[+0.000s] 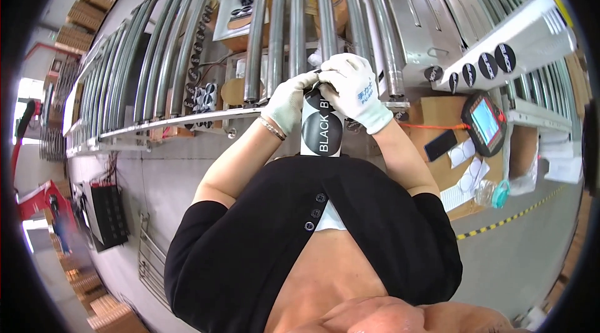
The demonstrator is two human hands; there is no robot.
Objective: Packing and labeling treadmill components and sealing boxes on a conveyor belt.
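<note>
A white backing strip of round black stickers [321,135] with pale lettering hangs in front of my chest, at the near edge of the rollers. My left hand [290,101], in a white glove, pinches the strip's upper left side. Over its top right bends my right hand [351,85], gloved the same way, with the fingers closed at the upper edge. Both sets of fingertips nearly meet there. They partly cover the topmost sticker, so whether one is being peeled cannot be made out.
A roller conveyor [275,39] spans the far side, with a metal plate [412,14] at its right. On a cardboard box [437,111] at right lie a phone [440,145], a handheld control screen [484,123] and sticker sheets [470,174]. A clear bottle [489,194] stands beside them.
</note>
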